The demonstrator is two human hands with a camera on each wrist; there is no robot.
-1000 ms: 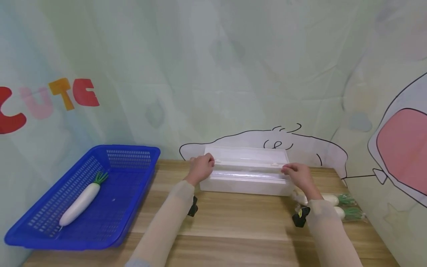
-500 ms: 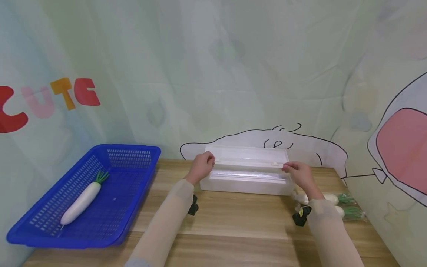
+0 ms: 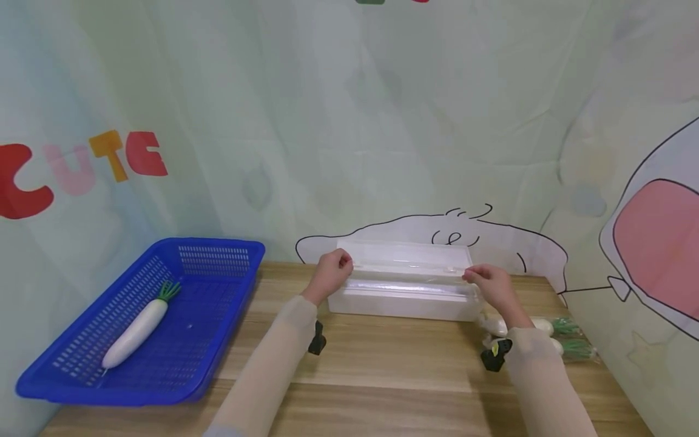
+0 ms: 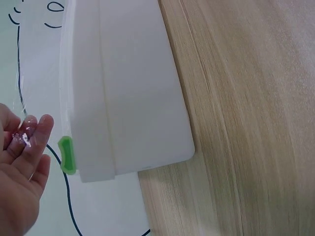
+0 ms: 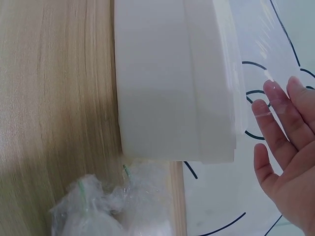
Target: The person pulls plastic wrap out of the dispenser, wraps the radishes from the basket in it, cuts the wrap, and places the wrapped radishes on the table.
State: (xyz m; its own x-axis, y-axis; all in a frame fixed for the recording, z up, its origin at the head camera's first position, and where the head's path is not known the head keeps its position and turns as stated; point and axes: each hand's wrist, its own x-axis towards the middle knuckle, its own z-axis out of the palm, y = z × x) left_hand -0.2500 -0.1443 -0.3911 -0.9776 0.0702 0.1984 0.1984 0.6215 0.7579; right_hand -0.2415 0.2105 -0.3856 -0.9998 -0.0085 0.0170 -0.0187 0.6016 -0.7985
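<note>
A white cling film dispenser (image 3: pixel 404 306) stands at the back of the table with its lid (image 3: pixel 404 252) raised. My left hand (image 3: pixel 329 276) pinches clear cling film at the dispenser's left end; the left wrist view shows the film (image 4: pixel 24 139) glinting between the fingers. At the other end my right hand (image 3: pixel 491 288) pinches the film's right side between thumb and fingertips. The film stretches between both hands above the opening, though its transparency hides most of its outline. A green tab (image 4: pixel 67 155) sits at the dispenser's left end.
Left on the table is a blue plastic basket (image 3: pixel 218 340) with one white radish (image 3: pixel 136 334), its leaf stubs green. Two radishes (image 3: pixel 546 328) wrapped in clear film lie right of the dispenser, partly behind my right wrist. A printed curtain (image 3: pixel 349 133) hangs close behind.
Both hands keep their pinch and hardly move. Glints on the film near my right fingers are a little clearer now. The head view has shifted slightly.
</note>
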